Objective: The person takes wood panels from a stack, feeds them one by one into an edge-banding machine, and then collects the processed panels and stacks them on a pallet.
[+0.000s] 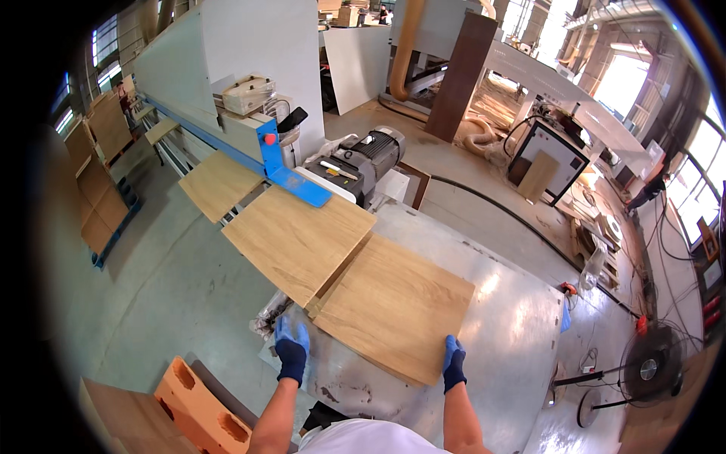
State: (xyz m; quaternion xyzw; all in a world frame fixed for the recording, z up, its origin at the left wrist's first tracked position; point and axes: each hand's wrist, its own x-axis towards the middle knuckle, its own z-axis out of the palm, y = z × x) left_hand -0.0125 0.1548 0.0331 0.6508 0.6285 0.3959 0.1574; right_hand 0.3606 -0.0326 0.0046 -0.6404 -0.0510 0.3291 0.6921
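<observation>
A wood-grain board (397, 303) lies at the top of a low stack of boards on a metal table in front of me. My right hand (454, 362), in a blue glove, touches the stack's right edge near the close corner, fingers stretched along it. Beside the stack's left corner is my left hand (292, 346), gloved the same, its fingers extended and nothing seen in them. A second wood-grain board (302, 238) overlaps the stack's far left side and reaches back under the blue guide plate (302, 187) of a long machine.
Another board (219, 185) sits farther back along the machine. The metal table (522, 303) extends to the right. A motor (370, 155) stands beyond the boards. An orange block with holes (200, 405) is at the lower left, a black fan (649, 367) at the right.
</observation>
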